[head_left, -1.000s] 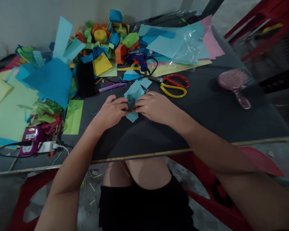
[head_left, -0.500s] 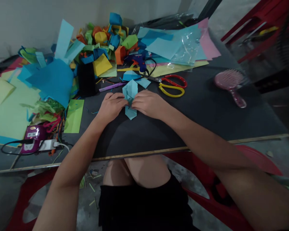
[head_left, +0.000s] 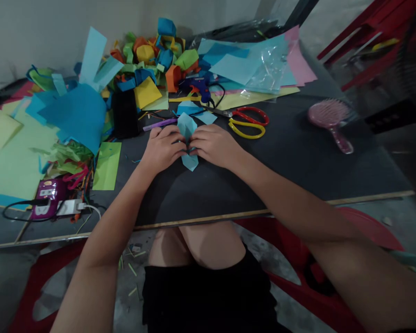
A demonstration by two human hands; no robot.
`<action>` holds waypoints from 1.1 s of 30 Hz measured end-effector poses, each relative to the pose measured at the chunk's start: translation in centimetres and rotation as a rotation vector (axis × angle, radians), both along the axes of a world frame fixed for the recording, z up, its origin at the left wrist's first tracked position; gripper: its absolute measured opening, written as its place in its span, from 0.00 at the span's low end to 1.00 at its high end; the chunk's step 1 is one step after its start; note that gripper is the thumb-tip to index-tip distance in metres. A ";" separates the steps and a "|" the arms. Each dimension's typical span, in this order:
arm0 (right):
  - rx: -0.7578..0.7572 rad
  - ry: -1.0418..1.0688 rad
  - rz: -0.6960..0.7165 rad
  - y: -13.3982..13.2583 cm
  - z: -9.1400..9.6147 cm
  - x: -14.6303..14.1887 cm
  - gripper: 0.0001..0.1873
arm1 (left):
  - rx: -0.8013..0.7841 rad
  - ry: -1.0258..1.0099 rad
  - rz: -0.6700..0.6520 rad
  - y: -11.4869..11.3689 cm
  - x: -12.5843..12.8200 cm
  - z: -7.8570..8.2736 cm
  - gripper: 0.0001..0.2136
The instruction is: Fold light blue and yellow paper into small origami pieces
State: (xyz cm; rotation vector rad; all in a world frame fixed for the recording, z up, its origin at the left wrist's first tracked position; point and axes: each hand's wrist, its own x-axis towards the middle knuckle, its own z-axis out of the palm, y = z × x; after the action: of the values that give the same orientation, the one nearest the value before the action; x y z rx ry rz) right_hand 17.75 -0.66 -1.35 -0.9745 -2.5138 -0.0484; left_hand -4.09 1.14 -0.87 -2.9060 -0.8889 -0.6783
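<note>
A folded piece of light blue paper (head_left: 187,124) with pointed ends stands out between my two hands over the dark table. My left hand (head_left: 164,147) grips its left side with bent fingers. From the right, my right hand (head_left: 211,144) pinches the opposite side, fingertips almost meeting the left ones. The middle of the paper is partly hidden by the fingers. Just beyond it lie small light blue paper scraps (head_left: 207,117) and a purple strip-like stick (head_left: 161,124). Scissors (head_left: 247,122) with one red and one yellow handle rest to the right of my right hand.
A pink hairbrush (head_left: 329,115) lies at the right. Behind are a blue glue gun (head_left: 203,88), a heap of folded coloured paper (head_left: 145,55) and paper sheets under clear plastic (head_left: 235,69). At left are a green sheet (head_left: 107,166) and a purple power socket (head_left: 49,199) with cables.
My fingers have drawn in around the middle of the light blue paper, which looks narrower and has turned slightly. My left hand has shifted a little to the right.
</note>
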 end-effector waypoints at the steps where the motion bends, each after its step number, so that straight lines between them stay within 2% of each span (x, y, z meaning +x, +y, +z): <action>1: -0.006 0.002 0.006 0.0 0.0 0.0 0.12 | 0.012 0.006 -0.010 0.0 0.0 0.1 0.08; 6: -0.037 0.028 0.038 0.1 -0.2 -0.1 0.14 | 0.131 0.096 -0.066 -0.5 0.4 0.4 0.13; 10: -0.029 0.020 0.012 0.0 -0.4 -0.1 0.15 | 0.229 0.217 -0.053 -1.4 1.0 1.0 0.16; 14: 0.000 -0.016 0.001 -0.2 -0.2 -0.1 0.16 | 0.175 0.290 -0.047 -2.0 1.4 1.7 0.19; 18: 0.010 -0.058 0.008 -0.3 0.1 -0.1 0.16 | 0.073 0.257 -0.060 -1.8 1.0 1.6 0.16; 23: 0.005 -0.053 0.014 -0.4 0.1 -0.1 0.16 | 0.134 0.205 -0.083 -1.4 0.6 1.2 0.15; 29: 0.014 -0.053 -0.002 -0.3 0.1 -0.1 0.16 | 0.198 0.189 -0.002 -1.4 1.0 0.6 0.17; 33: -0.019 -0.025 0.007 -0.2 0.1 0.0 0.16 | 0.101 0.131 -0.002 -1.5 1.1 0.5 0.16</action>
State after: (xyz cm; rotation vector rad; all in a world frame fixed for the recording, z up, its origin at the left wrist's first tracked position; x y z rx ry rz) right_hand 17.74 -0.81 -1.29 -0.9786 -2.5449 -0.0353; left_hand -3.01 -0.39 -0.40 -2.8244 -0.8125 -0.5104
